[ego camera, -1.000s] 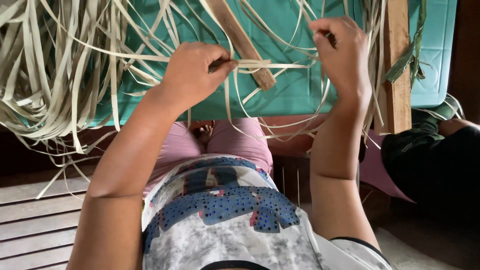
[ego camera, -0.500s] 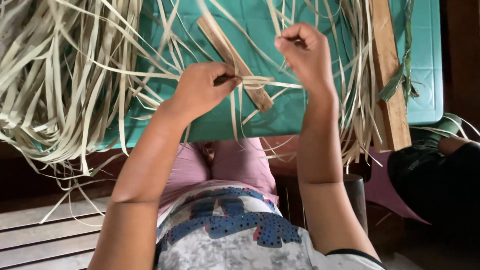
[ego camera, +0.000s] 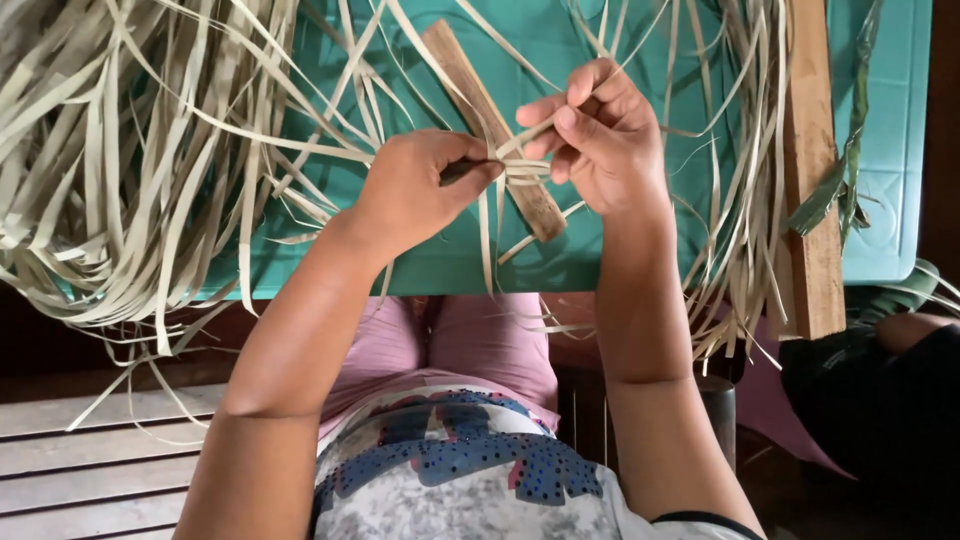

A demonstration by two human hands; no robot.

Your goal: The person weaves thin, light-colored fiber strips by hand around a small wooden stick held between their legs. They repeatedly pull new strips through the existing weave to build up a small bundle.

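Head view, looking down over a green table [ego camera: 420, 265]. Left hand [ego camera: 415, 190] sits above the near middle of the table, thumb and fingers pressed together on the end of a thin pale leaf strip [ego camera: 520, 172]; something dark shows in that pinch, cannot tell what. Right hand [ego camera: 600, 140] is just beside it, fingertips pinched on the same strip, which runs short and taut between the two hands with loose loops hanging under it. Directly beneath the hands a small wooden stick [ego camera: 490, 125] lies slanted on the table. A big heap of strips [ego camera: 120, 170] covers the table's left side and spills over its near edge; a wooden plank [ego camera: 810, 170] with more strips lies along its right side.

My read on risk: the strip looks thin and dry, so a hard pull between the pinches could split or snap it. Trailing ends could snag in the heap.
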